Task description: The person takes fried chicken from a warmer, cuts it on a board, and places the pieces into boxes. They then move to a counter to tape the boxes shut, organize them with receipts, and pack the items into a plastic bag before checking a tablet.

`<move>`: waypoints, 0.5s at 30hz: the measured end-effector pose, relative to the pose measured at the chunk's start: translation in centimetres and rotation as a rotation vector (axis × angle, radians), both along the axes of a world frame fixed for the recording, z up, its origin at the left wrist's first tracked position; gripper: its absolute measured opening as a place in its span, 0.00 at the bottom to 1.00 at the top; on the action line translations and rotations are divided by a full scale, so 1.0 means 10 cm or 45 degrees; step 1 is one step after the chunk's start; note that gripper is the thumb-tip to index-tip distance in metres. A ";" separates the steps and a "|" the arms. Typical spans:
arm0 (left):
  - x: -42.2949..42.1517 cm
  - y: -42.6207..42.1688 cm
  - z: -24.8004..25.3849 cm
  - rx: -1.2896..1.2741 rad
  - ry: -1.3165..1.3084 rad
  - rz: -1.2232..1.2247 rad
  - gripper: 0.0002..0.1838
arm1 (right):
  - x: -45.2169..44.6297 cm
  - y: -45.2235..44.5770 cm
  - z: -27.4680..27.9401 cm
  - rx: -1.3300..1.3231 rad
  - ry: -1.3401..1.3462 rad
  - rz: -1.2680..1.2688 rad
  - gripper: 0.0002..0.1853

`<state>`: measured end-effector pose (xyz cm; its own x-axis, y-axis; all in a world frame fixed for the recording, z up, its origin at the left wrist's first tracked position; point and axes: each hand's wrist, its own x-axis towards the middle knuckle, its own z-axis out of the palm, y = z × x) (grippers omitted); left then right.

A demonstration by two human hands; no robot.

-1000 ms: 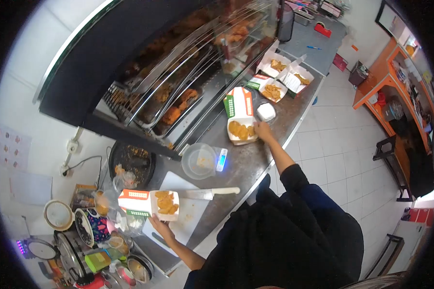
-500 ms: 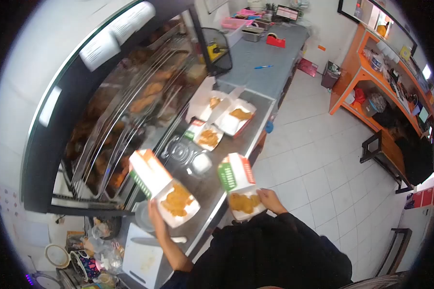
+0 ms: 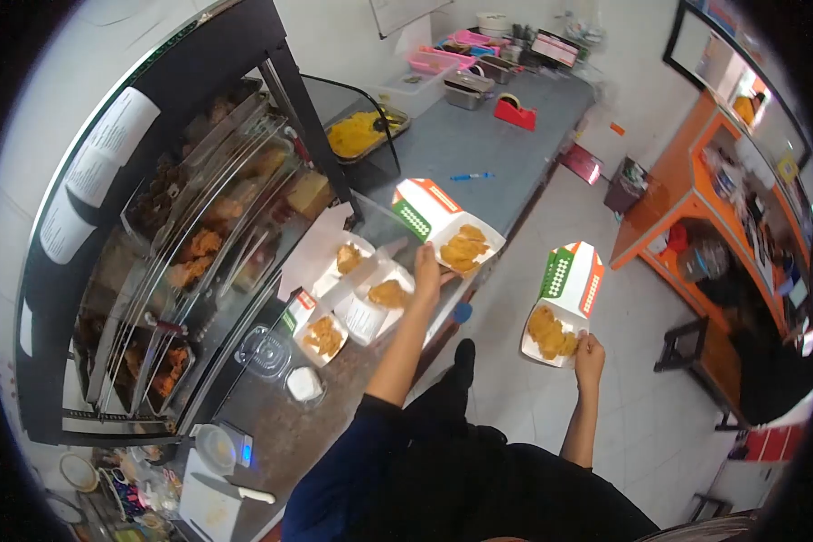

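Note:
My left hand point(image 3: 430, 271) grips the lower edge of an open box point(image 3: 434, 210) with a green, orange and white lid and fried pieces point(image 3: 464, 247) inside. It is above the counter's edge, beside other open boxes. Out over the floor, my right hand point(image 3: 590, 354) is closed on the side of a similar open box point(image 3: 569, 282), which also holds fried pieces point(image 3: 549, 332). A smaller food box point(image 3: 321, 336) and white boxes with fried pieces point(image 3: 387, 294) stand on the metal counter point(image 3: 275, 430).
A glass display cabinet point(image 3: 199, 235) with fried food stands at the left. A yellow-filled tray point(image 3: 361, 135), a red tape dispenser point(image 3: 515, 113) and a blue pen point(image 3: 471, 176) lie farther back. A knife point(image 3: 255, 494) rests by a white cutting board point(image 3: 210, 506). A stool point(image 3: 682, 346) stands right.
Both boxes, held in my hands, have moved away from the cutting board and scale toward the far end of the counter. The view has turned with them, showing more of the grey table.

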<state>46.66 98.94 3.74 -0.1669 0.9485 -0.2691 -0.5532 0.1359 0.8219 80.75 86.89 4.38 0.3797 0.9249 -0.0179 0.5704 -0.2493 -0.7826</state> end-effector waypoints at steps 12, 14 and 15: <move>-0.62 0.83 0.63 0.258 -0.217 0.015 0.25 | 0.12 2.31 -0.56 -0.034 0.431 0.508 0.22; -1.05 0.08 1.65 0.557 0.184 0.135 0.24 | 0.20 2.63 -0.72 0.002 0.378 0.576 0.22; -1.38 -0.29 2.19 0.629 0.483 0.349 0.24 | 0.25 2.94 -0.67 -0.054 0.269 0.623 0.23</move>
